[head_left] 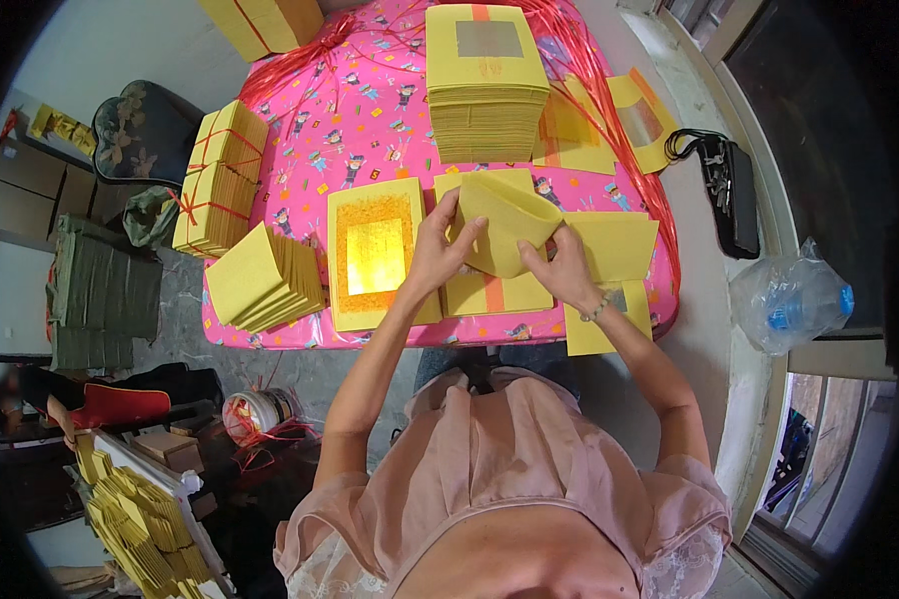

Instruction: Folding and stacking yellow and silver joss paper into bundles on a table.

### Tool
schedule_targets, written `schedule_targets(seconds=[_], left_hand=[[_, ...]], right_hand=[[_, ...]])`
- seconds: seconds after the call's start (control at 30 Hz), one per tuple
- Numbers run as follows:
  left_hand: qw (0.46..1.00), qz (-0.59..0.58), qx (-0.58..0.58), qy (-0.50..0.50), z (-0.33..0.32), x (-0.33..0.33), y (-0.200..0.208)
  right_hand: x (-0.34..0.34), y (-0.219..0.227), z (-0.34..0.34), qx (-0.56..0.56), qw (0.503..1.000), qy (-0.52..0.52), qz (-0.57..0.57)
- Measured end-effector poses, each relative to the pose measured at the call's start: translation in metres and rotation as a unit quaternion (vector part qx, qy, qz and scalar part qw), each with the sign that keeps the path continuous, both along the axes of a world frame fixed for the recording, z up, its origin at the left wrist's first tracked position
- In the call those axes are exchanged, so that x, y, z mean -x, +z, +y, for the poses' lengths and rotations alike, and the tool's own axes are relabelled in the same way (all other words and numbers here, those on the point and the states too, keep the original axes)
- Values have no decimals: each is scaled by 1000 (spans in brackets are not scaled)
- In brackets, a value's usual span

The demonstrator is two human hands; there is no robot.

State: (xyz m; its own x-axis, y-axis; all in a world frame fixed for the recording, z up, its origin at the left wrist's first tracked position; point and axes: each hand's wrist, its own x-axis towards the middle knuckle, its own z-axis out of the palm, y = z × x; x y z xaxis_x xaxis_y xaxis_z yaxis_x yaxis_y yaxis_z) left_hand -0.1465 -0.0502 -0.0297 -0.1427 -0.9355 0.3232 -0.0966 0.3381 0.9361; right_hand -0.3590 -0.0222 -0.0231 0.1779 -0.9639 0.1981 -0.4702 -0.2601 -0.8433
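Above the near side of the pink-covered tabletop [315,165], a folded yellow paper sheaf [507,228] is held up between both hands, just right of the gold-foil sheet [377,258]. The left hand [444,243] is partly closed around its left edge, thumb on the near face; the right hand [565,270] pinches its lower right side between thumb and curled fingers. The fold bulges into an open loop, so the paper looks light, flexible and springy, neither slippery nor brittle, though probably easy to crease. Gripping opposite edges, with flat thumbs near the fold, should keep the layers aligned.
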Motion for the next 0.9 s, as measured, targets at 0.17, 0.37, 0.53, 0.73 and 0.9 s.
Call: schedule_targets(seconds=[0.17,0.37,0.53,0.73,0.9], left_hand=[[995,51,-78,-41,6,10,14],[951,138,-256,-109,6,8,45],[953,88,-289,-40,15,20,64],[939,112,-320,-51,11,22,45],[946,103,-308,2,19,28,47]], right_hand=[[-12,-5,6,-14,959,-25,-280],[-8,17,-9,-144,923,1,-358],[-4,6,-11,-227,875,-10,-428],[-6,2,-9,-227,862,-52,-450],[-5,2,-8,-206,877,-54,-430]])
